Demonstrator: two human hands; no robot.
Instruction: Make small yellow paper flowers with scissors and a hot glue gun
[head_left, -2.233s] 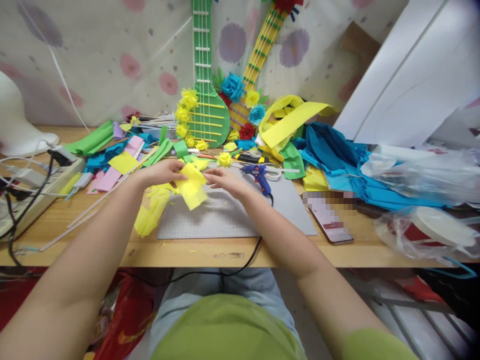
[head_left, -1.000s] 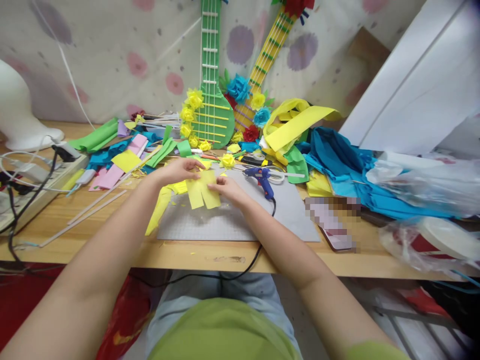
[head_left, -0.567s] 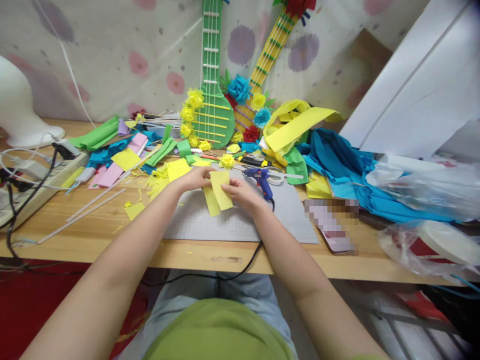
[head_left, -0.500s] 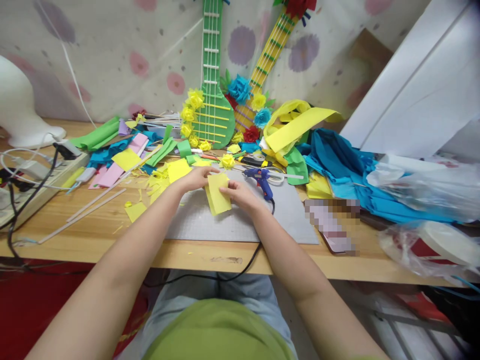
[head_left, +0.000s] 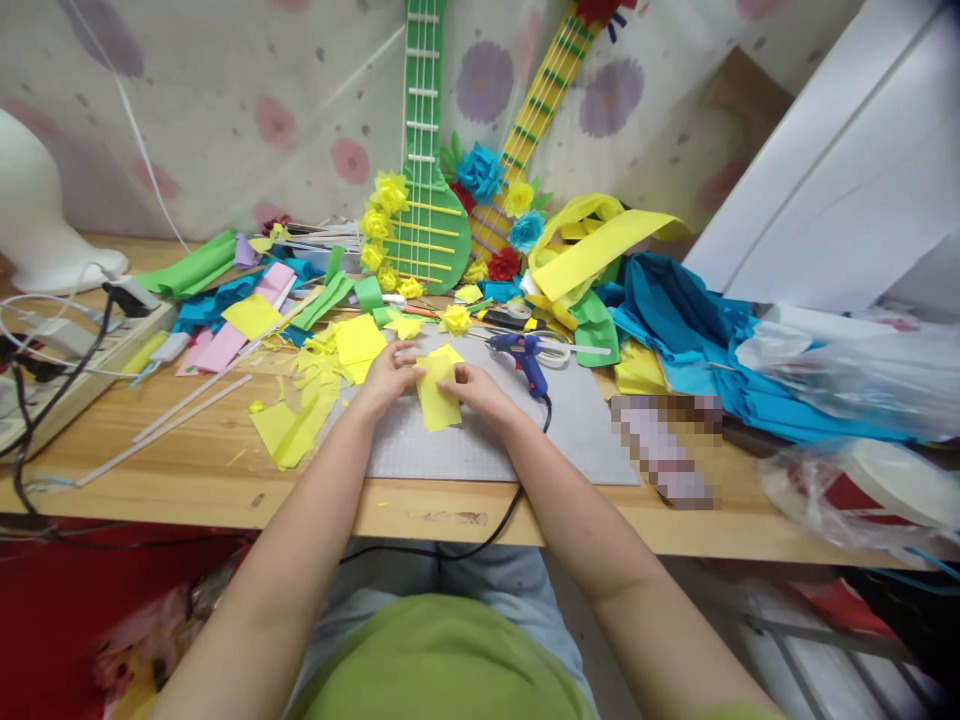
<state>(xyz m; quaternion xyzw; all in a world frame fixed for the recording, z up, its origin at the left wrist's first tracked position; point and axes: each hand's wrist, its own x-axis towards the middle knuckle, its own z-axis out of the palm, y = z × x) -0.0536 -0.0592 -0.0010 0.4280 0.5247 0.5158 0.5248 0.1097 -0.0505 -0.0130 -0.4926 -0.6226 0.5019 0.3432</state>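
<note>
A small rectangular piece of yellow paper [head_left: 439,400] is held up over the grey cutting mat [head_left: 555,440]. My right hand [head_left: 484,397] pinches its right edge, thumb in front and fingers curled. On the paper's left edge lies the thumb of my left hand [head_left: 391,378]; the upper fingers there are bent and slightly apart. Another yellow layer peeks out behind the top of the paper. Just right of my hands, a blue glue gun [head_left: 523,358] with a clear glue stick rests on the mat. A yellow paper flower [head_left: 455,320] sits beyond my fingers.
Yellow scraps [head_left: 292,430] and thin sticks [head_left: 172,430] lie on the left. A green paper guitar [head_left: 427,235] and a yellow one [head_left: 544,95] lean at the back. Blue paper [head_left: 675,310] heaps up right, near a pixelated object [head_left: 667,455]. The glue gun's black cord [head_left: 517,500] crosses the table edge.
My left hand has shifted slightly down and left, its forearm swinging right and uncovering more yellow scraps. The tilted yellow paper now hangs straighter, its layers more lined up.
</note>
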